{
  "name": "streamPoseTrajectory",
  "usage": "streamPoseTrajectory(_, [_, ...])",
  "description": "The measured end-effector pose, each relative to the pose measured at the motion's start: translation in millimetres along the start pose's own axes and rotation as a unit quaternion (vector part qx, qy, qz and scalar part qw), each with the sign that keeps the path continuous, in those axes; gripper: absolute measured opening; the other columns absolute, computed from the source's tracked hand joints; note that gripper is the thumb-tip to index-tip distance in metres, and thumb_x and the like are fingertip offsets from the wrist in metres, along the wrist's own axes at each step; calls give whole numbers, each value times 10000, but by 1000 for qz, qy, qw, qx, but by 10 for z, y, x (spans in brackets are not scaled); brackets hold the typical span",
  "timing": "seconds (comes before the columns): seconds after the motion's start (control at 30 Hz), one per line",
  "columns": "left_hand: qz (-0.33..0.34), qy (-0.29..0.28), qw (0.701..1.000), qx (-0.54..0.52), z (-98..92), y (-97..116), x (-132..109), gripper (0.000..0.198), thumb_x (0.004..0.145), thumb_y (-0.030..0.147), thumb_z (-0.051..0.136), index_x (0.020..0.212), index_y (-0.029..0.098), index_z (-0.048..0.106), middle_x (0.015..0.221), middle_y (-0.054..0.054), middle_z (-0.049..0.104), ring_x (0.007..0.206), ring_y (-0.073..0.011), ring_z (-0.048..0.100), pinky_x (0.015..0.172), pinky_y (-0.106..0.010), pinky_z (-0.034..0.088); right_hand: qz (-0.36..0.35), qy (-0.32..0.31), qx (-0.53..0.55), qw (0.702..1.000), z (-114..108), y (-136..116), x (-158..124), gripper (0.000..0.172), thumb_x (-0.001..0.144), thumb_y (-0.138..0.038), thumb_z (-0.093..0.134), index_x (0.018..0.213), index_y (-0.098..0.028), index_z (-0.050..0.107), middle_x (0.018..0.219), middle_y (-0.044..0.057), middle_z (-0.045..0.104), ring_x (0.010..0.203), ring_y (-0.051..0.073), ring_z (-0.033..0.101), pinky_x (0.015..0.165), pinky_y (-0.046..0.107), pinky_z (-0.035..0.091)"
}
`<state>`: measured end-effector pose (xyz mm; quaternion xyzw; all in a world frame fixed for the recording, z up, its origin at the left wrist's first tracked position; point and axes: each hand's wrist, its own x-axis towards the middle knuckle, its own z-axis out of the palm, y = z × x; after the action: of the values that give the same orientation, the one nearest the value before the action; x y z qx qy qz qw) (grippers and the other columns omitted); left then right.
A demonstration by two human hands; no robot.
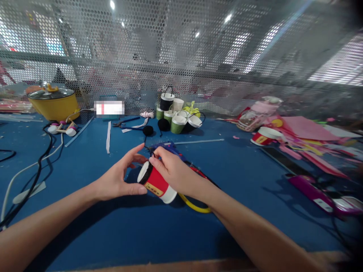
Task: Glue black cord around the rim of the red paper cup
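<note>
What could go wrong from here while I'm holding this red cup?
The blue glue gun, its light lit, lies just behind the right hand; a knuckle could brush a hot tip. Both it and the left hand pinch the red cup near its rim; hard pressure might dent it. The yellow cable under the right wrist could snag.

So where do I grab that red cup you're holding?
Probably take the red cup around its round middle, from above. It lies tipped on its side, so the wall faces up, and the left hand and right hand crowd the black rim.
</note>
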<state>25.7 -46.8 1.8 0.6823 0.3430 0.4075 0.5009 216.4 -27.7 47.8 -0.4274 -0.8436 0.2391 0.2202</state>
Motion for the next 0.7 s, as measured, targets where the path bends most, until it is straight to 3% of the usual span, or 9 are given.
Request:
streamPoseTrajectory(0.17, [-76,84,993,-39,-50,26,41,644,731,530,626,1244,182,453,1058,-104,574,1041,-262,519,874,-396,398,-27,32,-48,998,23,-37,-48,178,921,-271,365,752,-215,365,753,6,487,650,136,444,592,271,351])
streamPoseTrajectory(0.37, [-78,34,994,61,6,115,15,537,701,487,657,1132,192,530,1024,-75,604,995,-256,529,864,-404,379,-41,59,-91,993,78,-75,-80,122,900,-246,382,791,-207,423,785,21,486,629,142,464,570,272,364])
streamPoseTrajectory(0.7, [-73,19,989,128,43,157,5,311,732,370,611,980,192,550,985,-50,596,964,-241,520,875,-405,353,-61,57,-177,981,194,-51,-77,159,917,-234,342,854,-169,472,844,74,488,688,181,510,562,280,374])
